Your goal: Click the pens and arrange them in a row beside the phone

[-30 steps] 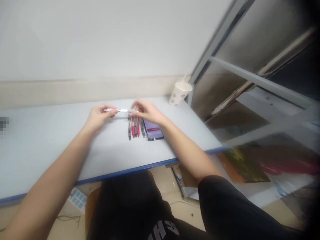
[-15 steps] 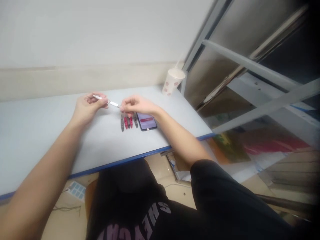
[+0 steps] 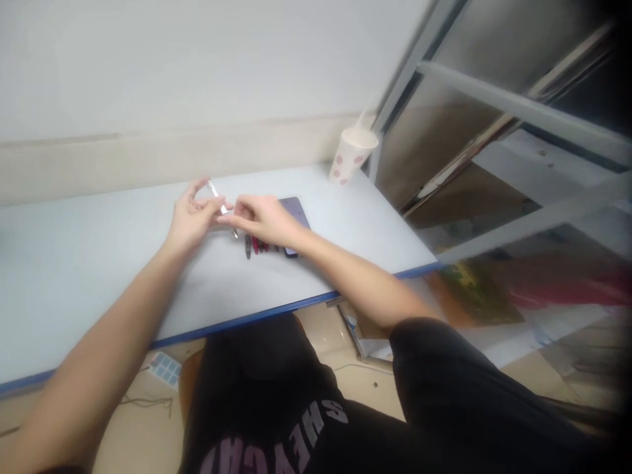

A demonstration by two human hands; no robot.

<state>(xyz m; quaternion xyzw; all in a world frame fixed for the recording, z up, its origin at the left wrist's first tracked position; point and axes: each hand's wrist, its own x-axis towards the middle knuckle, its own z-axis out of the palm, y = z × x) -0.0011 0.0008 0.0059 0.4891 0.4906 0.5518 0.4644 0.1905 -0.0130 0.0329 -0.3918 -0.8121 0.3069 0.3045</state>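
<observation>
Pen [image 3: 224, 209] has swung from near-level to steep, over tbl [image 3: 99, 263] nr its back edge, pinched by your L hand [image 3: 188, 220], your R hand [image 3: 269, 220] bent beside it, can't tell if gripping; slack fingertips could drop it.

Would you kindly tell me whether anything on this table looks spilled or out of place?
Nothing stands out: no spill shows around the cup, and the pens lie side by side, though the right hand partly hides them.

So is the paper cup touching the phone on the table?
Apart. The head view shows a plain stretch of bare tabletop between the base of the paper cup and the phone.
</observation>
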